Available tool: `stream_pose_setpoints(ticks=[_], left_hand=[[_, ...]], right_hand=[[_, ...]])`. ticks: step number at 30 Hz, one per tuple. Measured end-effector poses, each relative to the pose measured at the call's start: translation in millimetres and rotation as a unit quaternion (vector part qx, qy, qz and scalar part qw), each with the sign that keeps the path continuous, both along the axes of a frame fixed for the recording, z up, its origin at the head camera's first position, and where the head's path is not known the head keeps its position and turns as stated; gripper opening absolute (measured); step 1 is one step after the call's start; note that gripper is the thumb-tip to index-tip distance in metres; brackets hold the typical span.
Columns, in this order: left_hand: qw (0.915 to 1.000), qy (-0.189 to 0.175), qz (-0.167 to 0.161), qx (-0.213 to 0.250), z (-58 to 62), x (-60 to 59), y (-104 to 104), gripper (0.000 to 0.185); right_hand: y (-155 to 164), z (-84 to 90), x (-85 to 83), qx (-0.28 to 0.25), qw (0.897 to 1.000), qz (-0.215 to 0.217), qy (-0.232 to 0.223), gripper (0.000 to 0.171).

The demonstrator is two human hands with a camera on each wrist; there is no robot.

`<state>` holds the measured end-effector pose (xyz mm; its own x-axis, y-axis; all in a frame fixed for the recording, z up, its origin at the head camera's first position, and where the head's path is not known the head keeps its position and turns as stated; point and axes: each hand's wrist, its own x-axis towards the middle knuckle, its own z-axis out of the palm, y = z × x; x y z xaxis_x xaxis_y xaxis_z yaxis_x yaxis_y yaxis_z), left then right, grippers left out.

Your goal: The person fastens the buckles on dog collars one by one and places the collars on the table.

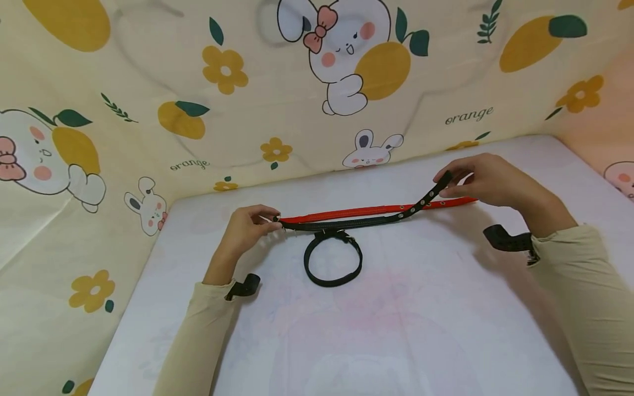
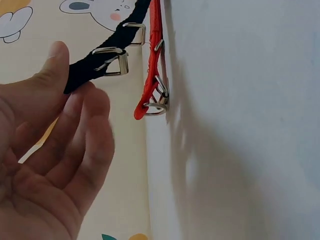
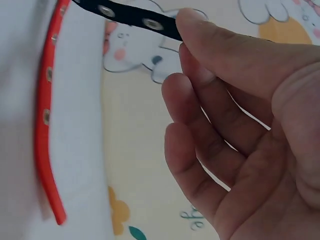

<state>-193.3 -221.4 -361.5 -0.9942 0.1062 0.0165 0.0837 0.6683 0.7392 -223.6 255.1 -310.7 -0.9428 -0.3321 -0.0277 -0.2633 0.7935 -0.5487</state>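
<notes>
A black collar (image 1: 346, 223) with metal eyelets is stretched between my two hands. My left hand (image 1: 242, 234) pinches its buckle end between thumb and fingertips; the metal buckle (image 2: 121, 63) shows just past the fingers in the left wrist view. At the other end, my right hand (image 1: 495, 179) pinches the strap's tip, which slants upward. Eyelets run along this black strap (image 3: 131, 17) in the right wrist view. Just behind it on the table lies a red collar (image 1: 342, 213), laid out straight. Its own buckle end (image 2: 148, 95) is near my left hand.
Nearer to me on the white table (image 1: 396, 341), a second black collar (image 1: 333, 284) is fastened into a ring, its top close to the stretched strap. A printed cloth wall (image 1: 297, 110) with rabbits and oranges rises behind the table and along the left side.
</notes>
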Motion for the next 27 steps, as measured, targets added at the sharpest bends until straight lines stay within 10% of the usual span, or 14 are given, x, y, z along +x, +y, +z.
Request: stream_pose_setpoints(ticks=[9, 27], left_hand=[[0.9933, -0.038, 0.02, 0.107, 0.5, 0.9, -1, 0.035], [0.9792, 0.058, 0.068, 0.182, 10.9, 3.9, 11, 0.03]], right_hand=[[-14, -9.6, -1.5, -0.009, 1.0, 0.006, -0.008, 0.03], [-28, 10.1, 12.6, -0.103, 0.992, -0.037, 0.063, 0.03]])
